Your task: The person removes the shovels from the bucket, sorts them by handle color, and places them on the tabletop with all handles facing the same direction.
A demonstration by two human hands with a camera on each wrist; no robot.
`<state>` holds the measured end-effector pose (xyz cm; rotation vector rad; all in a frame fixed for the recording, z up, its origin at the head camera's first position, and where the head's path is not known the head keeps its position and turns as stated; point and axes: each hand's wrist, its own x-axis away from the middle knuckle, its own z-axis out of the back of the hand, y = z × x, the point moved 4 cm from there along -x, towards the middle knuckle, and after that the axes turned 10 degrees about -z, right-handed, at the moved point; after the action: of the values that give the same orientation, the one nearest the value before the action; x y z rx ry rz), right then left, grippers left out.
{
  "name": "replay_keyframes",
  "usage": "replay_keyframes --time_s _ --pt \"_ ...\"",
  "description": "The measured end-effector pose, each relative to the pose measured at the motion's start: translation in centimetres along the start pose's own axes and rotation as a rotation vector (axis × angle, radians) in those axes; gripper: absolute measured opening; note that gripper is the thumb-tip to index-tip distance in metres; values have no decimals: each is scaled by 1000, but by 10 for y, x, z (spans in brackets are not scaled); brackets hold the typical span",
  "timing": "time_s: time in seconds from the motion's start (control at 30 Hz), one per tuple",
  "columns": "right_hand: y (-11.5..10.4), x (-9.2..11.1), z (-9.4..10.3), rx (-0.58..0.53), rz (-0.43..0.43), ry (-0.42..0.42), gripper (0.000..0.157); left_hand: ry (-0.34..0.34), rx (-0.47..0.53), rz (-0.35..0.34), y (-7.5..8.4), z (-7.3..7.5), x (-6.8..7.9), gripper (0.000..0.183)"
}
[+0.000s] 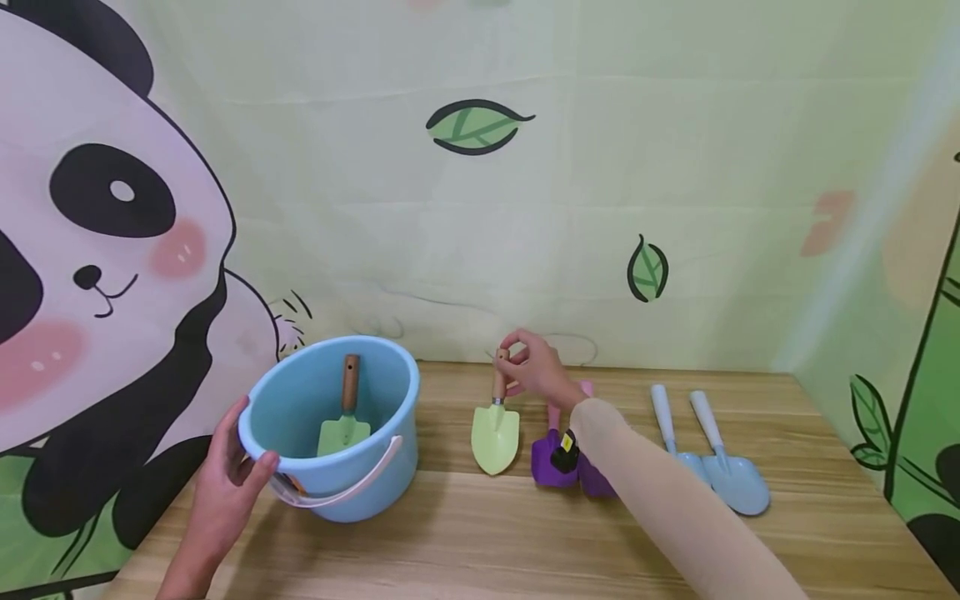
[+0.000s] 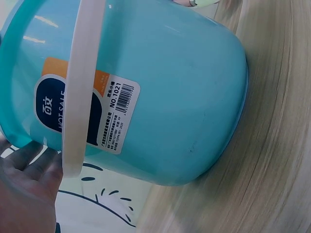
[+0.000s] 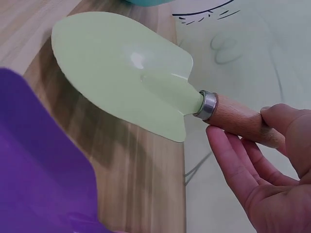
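Note:
My left hand [image 1: 228,483] grips the rim of a light blue bucket [image 1: 393,483] on the left of the table, thumb on the near side. Inside the bucket stands a pale green trowel [image 1: 345,435] with a wooden handle. Between thumb and fingers, my right hand [image 1: 536,367] pinches the wooden handle of a second pale green trowel [image 1: 495,439], right of the bucket. In the right wrist view that trowel's blade [image 3: 116,73] is tilted above the tabletop, its shadow beneath. The left wrist view shows the bucket's label [image 2: 119,114] and white carrying handle [image 2: 82,97].
Two purple trowels [image 1: 553,467] with pink handles lie beneath my right forearm, partly hidden by it. Farther right lie two light blue trowels [image 1: 738,485]. The wooden table [image 1: 487,542] meets a green cloth backdrop [image 1: 360,167] printed with a panda and leaves.

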<state>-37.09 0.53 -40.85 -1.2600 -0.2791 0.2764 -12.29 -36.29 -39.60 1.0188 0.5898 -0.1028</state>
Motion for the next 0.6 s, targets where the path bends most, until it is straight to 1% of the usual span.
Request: replay_keyframes --time_s 0.27,0.6 --pt "5 2 -2 14 -36 -20 24 -1 2 -8 0 0 0 82" --pt "11 -2 -4 45 -80 -3 27 0 11 -7 -2 1 0 82"
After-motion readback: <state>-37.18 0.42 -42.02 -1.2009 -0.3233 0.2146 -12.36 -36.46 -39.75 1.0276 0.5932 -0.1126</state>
